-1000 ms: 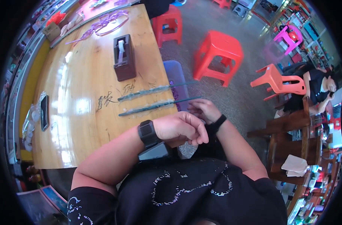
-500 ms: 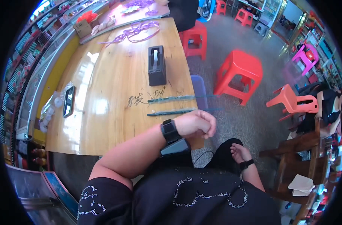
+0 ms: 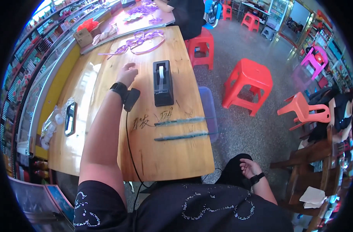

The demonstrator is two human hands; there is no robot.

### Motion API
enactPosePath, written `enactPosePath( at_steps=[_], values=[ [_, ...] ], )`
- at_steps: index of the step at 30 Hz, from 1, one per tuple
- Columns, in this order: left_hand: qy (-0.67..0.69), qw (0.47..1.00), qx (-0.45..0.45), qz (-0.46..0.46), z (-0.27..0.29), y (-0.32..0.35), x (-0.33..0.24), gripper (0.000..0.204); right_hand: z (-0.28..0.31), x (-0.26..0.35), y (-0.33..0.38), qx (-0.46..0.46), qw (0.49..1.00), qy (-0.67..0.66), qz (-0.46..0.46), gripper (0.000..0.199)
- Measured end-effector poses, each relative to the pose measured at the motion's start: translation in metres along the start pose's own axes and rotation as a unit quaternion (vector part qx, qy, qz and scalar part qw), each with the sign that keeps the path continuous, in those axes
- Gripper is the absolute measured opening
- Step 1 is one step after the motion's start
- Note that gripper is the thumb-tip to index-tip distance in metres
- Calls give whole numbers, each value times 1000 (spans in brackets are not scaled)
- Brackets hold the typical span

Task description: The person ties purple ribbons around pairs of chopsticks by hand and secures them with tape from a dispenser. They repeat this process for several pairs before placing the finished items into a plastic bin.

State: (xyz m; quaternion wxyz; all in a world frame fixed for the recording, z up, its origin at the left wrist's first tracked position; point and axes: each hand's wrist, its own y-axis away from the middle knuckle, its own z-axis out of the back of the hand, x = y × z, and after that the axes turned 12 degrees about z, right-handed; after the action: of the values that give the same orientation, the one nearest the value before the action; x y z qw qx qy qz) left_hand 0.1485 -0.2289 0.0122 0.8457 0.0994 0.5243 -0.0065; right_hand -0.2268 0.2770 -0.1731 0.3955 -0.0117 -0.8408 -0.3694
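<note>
Since 0.5 s ago, left hand (image 3: 127, 73) has stretched up the bench (image 3: 107, 92), fingers curled closed, empty; reach past the tape dispenser (image 3: 162, 83) carefully.

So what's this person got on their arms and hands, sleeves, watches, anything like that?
Both forearms are bare below short black sleeves with pale swirl patterns. The left hand has a black watch on its wrist, with a small black device beside it trailing a thin black cable. The right hand wears a black wristband.

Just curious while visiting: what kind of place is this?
Probably a small shop with a work area: stocked display shelves along one side, a wooden table with a tape dispenser, and red plastic stools.
</note>
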Motion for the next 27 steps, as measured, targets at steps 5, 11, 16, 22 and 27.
enactPosePath(
  at_steps=[5, 11, 16, 22, 27],
  values=[
    [-134, 989, -47, -42, -25, -71, 13, 85, 0, 2, -4, -14, 1000, -14, -13, 21],
    [-201, 972, -78, -98, -38, -154, 13, 86, -12, 4, -11, -25, 998, -33, -43, 20],
    [-226, 967, -68, -92, -36, -170, 6, 21, -14, 6, -17, -12, 999, -30, -40, 21],
    [-83, 992, 0, -99, -16, -137, 23, 11, -17, 4, -29, 18, 998, -39, -46, 22],
    [35, 993, 41, -105, 12, -56, 46, 9, -22, 3, -36, 53, 997, -34, -45, 22]
  ],
)
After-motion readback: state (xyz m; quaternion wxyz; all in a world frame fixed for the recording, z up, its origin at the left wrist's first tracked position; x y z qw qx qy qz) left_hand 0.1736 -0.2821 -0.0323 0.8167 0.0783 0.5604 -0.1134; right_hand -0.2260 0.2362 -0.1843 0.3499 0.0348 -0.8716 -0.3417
